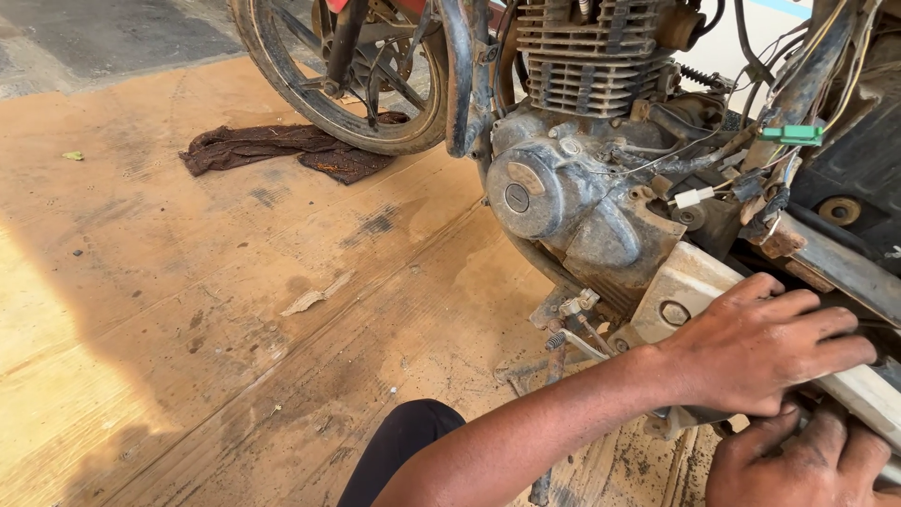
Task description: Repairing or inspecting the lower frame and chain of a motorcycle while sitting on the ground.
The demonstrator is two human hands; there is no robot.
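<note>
**Apprentice:** Both hands sit low at the near right corner. One hand (765,347) reaches in on a long forearm and lies flat, fingers spread, over the pale metal side cover (690,286) of the motorcycle. I take it for the left hand, though the arm crossing the view makes that uncertain. It grips nothing; it just presses. The other hand (807,460) is below it, fingers curled up under the cover's lower edge. Whether those fingers pinch the edge or only prop it, I cannot tell.

**Mechanic:** Where does the cover sit against the rest?

**Apprentice:** Just behind and below the grey engine case (563,202), under the loose wiring with the green connector (793,134). The finned cylinder (591,56) stands above, the front wheel (347,84) further off over a dark rag (272,150), all on a dusty, oil-stained board floor (188,310).

**Mechanic:** Then my advice: keep the flat palm steady as a brace, and let the lower fingers do the feeling. I'd judge the piece wants even pressure on both edges, so it doesn't twist.

**Apprentice:** Anything to watch?

**Mechanic:** Those wires hang close above. Keep knuckles clear of the connector, and mind the small linkage (572,324) by the footpeg; it looks easy to snag. A grimy panel likely slips, so hold it firmly from beneath.
</note>
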